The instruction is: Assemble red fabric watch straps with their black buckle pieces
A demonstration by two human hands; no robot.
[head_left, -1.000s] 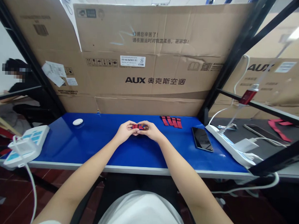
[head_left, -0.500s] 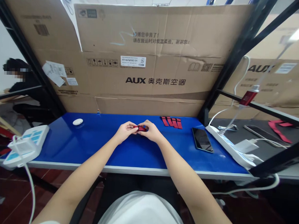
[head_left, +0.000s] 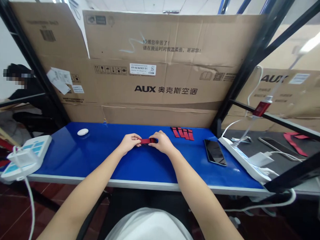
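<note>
Between my hands, over the middle of the blue table (head_left: pixel 148 165), stretches a short red strap (head_left: pixel 145 141) with a dark part at its right end. My left hand (head_left: pixel 130 143) pinches the strap's left end. At the other end, the fingers of my right hand (head_left: pixel 160 141) close around the dark part and hide some of it. Several similar red straps with black ends (head_left: pixel 184 133) lie side by side to the right, near the cardboard.
A black phone (head_left: pixel 215 152) and a white power strip (head_left: pixel 244 159) lie on the right. Another power strip (head_left: pixel 30 159) and a round white object (head_left: pixel 83 132) are on the left. Behind stands a cardboard panel (head_left: pixel 160 109). Beyond the left frame sits a person (head_left: pixel 32 94).
My left hand has shifted left and slightly down, away from my right. More of the red strap now shows, drawn out straight between them.
</note>
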